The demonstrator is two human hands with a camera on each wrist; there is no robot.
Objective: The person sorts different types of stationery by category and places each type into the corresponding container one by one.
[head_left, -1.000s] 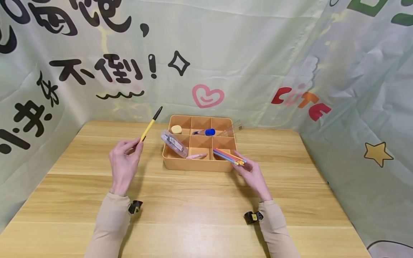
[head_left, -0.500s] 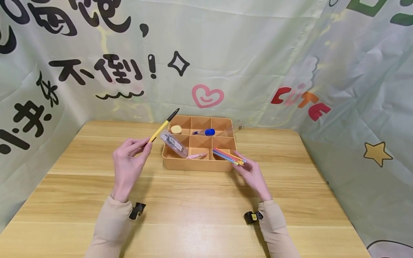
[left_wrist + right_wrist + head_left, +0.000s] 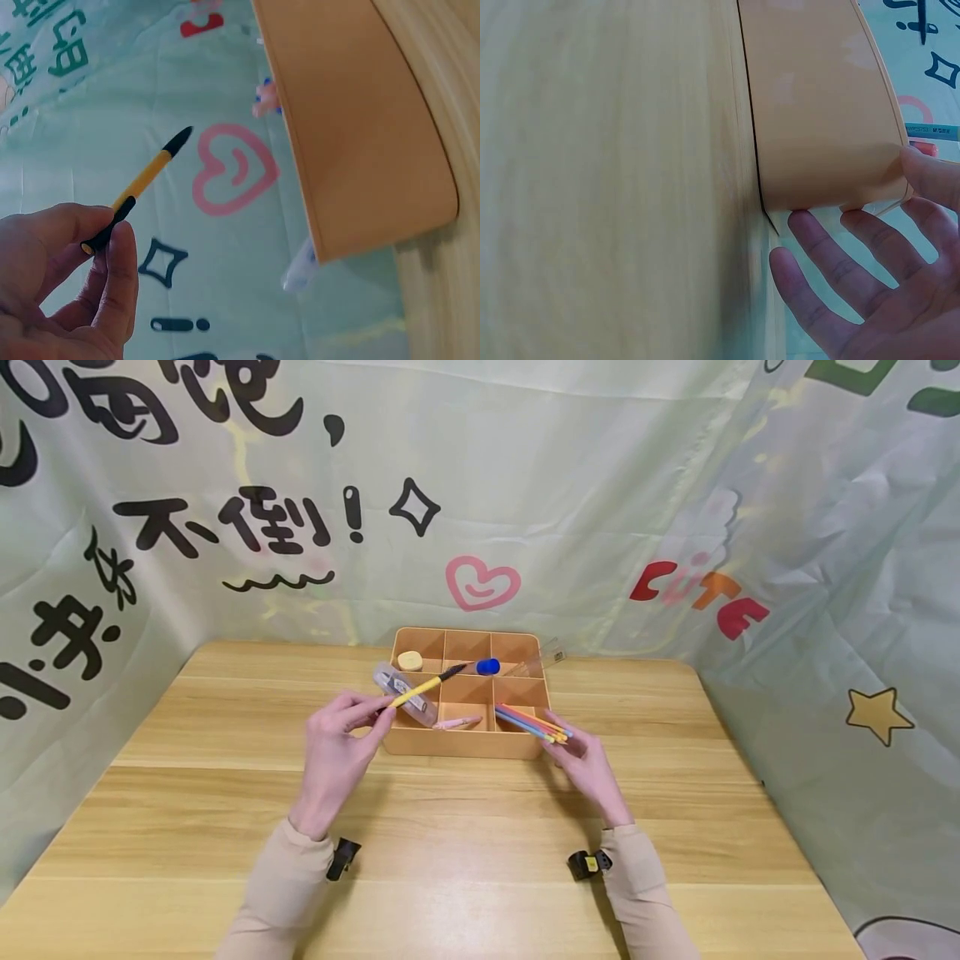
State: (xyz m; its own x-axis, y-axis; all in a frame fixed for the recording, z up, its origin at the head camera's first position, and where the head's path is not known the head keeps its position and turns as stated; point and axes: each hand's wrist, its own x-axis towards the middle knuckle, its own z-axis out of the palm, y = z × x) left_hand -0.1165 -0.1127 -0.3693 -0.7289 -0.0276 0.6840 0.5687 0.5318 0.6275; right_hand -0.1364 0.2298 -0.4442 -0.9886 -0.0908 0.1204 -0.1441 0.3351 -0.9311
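My left hand (image 3: 339, 756) pinches a yellow and black ballpoint pen (image 3: 420, 691) between thumb and fingers. In the left wrist view the pen (image 3: 144, 182) slants up, its tapered black end away from the hand. In the head view it crosses over a tan desk organizer (image 3: 450, 744) with several compartments. My right hand (image 3: 591, 770) holds the organizer's front right corner. The right wrist view shows the thumb at the rim and spread fingers (image 3: 840, 266) along the side wall. A bundle of coloured pencils or pens (image 3: 525, 724) leans over the front rim there.
In the organizer lie a cream block (image 3: 409, 661), a blue-capped tube (image 3: 487, 667), a clear ruler (image 3: 551, 653), a translucent case (image 3: 405, 692) and a pink pen (image 3: 456, 723). The organizer stands on a wooden table (image 3: 480, 843) before a printed cloth (image 3: 585, 485).
My left hand has moved right with the pen, from left of the organizer to over it, and the pen has tipped lower. My right hand has stayed in place.
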